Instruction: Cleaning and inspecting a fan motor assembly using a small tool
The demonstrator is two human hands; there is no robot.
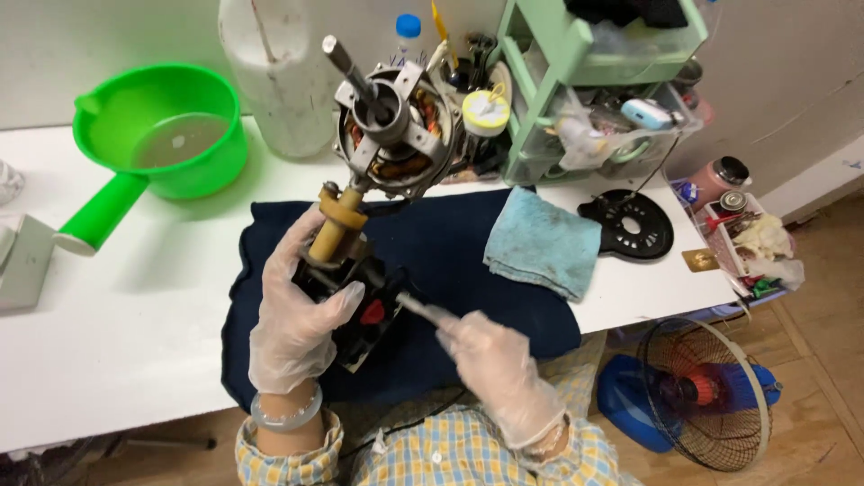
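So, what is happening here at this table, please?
A person in thin clear gloves works on a fan motor assembly over a dark blue cloth on a white table. The left hand holds the motor's black lower part, below a tan plastic knob. The right hand points a screwdriver into that black part. A light blue rag and a green scoop lie nearby.

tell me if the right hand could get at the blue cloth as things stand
Probably yes: the blue cloth lies uncovered just beyond the right hand, with nothing between them, though that hand grips a screwdriver it would first have to release.
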